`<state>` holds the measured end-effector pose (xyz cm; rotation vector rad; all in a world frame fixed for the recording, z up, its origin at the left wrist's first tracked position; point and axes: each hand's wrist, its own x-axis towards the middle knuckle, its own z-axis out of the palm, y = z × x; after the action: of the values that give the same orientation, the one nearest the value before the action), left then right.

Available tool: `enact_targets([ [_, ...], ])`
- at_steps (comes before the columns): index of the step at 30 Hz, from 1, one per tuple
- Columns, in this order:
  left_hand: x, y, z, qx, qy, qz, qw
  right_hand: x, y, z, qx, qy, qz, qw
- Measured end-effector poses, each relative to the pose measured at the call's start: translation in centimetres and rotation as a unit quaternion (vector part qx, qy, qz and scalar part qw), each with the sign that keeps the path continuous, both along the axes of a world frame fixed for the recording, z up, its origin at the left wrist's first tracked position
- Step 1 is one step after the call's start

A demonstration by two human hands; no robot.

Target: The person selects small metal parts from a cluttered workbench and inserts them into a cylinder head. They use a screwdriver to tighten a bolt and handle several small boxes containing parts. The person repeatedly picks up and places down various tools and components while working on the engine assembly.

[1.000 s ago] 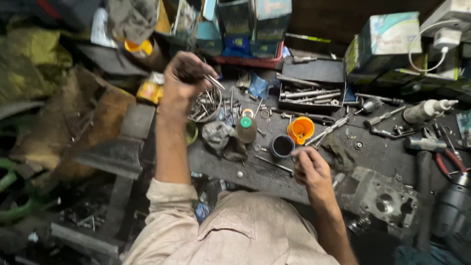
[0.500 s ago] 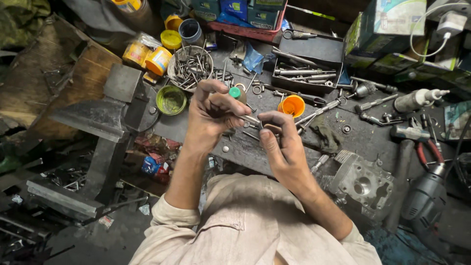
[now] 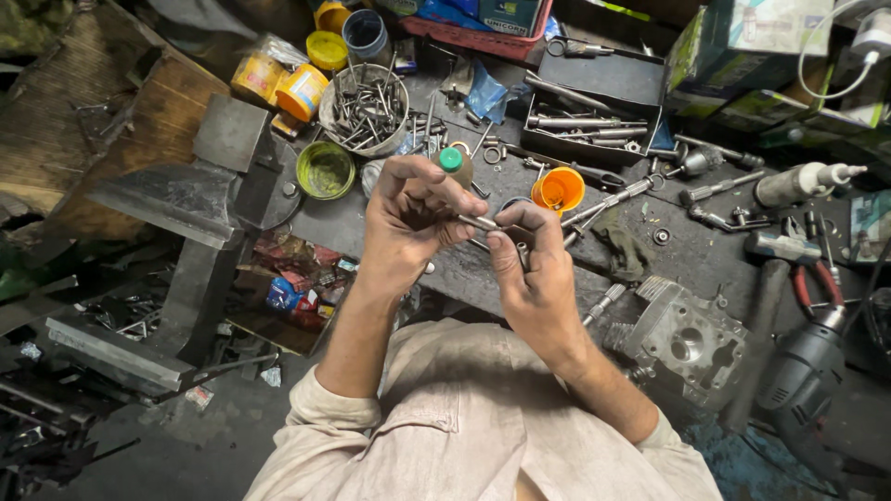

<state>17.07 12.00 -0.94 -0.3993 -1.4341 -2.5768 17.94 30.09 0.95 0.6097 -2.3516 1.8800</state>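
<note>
Both hands pinch a short slim metal pin [image 3: 480, 223] above the bench's [image 3: 668, 255] near edge: left hand [image 3: 408, 218] fingers steady it, right hand [image 3: 534, 269] fingers grip firmly.

Small metal pin [image 3: 480, 223] mostly hidden between left hand [image 3: 408, 218] and right hand [image 3: 534, 269], its type unreadable. Drill [image 3: 807, 371] cut by right edge. Red tray [image 3: 483, 39] cropped at top. Contents of tin of bolts [image 3: 364, 107] too small to sort.
</note>
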Motion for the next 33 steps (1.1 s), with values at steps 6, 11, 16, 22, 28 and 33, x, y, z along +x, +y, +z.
enact_targets([
  [6,0.1,-0.9,-0.6,0.022,-0.010,-0.009,1.000,-0.1,-1.1,-0.8,-0.010,-0.013,-0.004,1.000],
  [11,-0.3,-1.8,-1.0,0.024,-0.022,-0.003,0.999,-0.8,-2.4,-0.8,-0.010,-0.053,0.035,0.998],
  [16,-0.3,-4.0,-0.8,-0.025,0.010,0.019,0.999,-1.9,-4.8,-1.5,-0.079,-0.155,0.115,0.978],
  [22,-0.1,-8.1,-0.6,-0.085,0.012,0.071,0.994,-2.9,-8.7,-1.4,-0.066,-0.158,0.146,0.974],
  [28,0.6,-12.6,-2.3,-0.020,-0.013,0.151,0.988,-6.5,-13.7,1.1,0.079,-0.064,0.219,0.970],
  [33,2.2,-16.5,-4.0,-0.009,-0.002,0.221,0.975,-15.9,-18.9,2.4,0.299,-0.022,0.255,0.919],
])
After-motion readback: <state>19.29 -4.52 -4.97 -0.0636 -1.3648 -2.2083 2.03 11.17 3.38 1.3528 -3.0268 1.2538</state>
